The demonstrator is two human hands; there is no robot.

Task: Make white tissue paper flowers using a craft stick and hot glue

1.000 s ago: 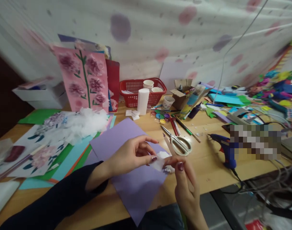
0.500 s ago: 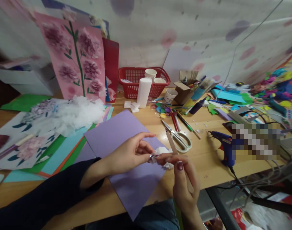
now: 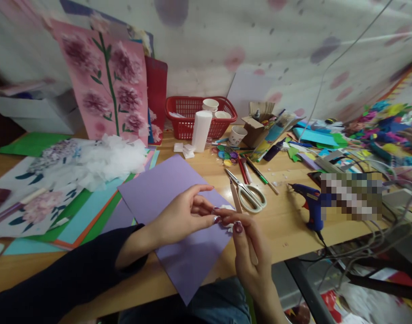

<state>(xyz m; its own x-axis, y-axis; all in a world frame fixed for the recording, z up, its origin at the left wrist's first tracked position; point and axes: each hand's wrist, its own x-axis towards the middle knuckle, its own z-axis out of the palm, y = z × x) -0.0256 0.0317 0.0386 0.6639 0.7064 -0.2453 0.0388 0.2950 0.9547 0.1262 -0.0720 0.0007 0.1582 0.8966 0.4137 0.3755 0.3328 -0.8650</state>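
At the far left, a white box [image 3: 53,114] is seen at the back of the wooden surface [image 3: 280,216], and a green sheet [image 3: 35,144] is laid before it. Nearer, a white sheet with flower motifs [image 3: 15,175] is spread over layered coloured sheets [image 3: 84,211], partly covered by a fluffy heap of white tissue [image 3: 107,164]. Behind the heap, a pink panel with flowers [image 3: 104,90] is propped upright, with a red board [image 3: 157,85] beside it.

The left hand [image 3: 178,218] is held over the purple paper [image 3: 199,270], its forefinger stretched apart and its thumb tip brought against the right fingertips; whether anything is pinched there cannot be told. Farther back, a white cylinder [image 3: 202,130] is stood before a red basket [image 3: 222,128].

Crumpled white paper [image 3: 228,208] is partly hidden behind the fingertips, at the purple paper's right side. By the right hand [image 3: 260,276], a pale stick with a dark tip [image 3: 235,195] is held slantwise, the fingers closed around it.

Just beyond the stick, scissors [image 3: 249,198] are laid on the surface. Farther right, a blue glue gun [image 3: 310,202] is placed, and colourful scraps [image 3: 388,130] are heaped at the back.
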